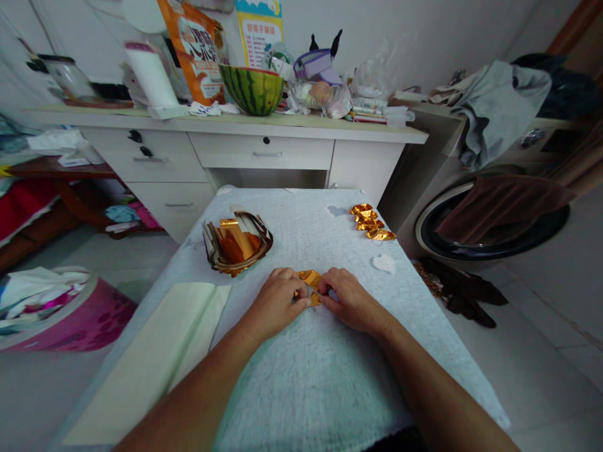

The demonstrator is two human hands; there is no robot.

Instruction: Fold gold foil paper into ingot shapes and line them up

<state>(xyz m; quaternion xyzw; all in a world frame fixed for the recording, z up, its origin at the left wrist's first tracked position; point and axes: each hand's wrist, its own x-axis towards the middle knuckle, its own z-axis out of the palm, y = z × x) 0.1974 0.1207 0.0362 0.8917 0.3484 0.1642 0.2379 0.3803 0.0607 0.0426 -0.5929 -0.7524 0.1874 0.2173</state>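
Note:
Near the middle of the cloth-covered table (301, 364), a small sheet of gold foil paper (309, 278) lies between my two hands. My left hand (280, 296) pinches its left side, thumb and fingers closed. From the other side, my right hand (348, 298) grips the right part with thumb and forefinger. The foil looks partly folded, and my fingers hide some of it. Several folded gold foil pieces (370, 221) sit in a row at the table's far right. A stack of gold foil sheets (238, 243) rests in a clear plastic wrapper at the far left.
Pale folded paper (155, 358) covers the table's left edge. Behind stands a white cabinet (264, 150) bearing a cut watermelon (252, 90), an orange snack bag (195, 53) and clutter. A washing machine (490, 150) is at right, a pink bin (75, 314) at left.

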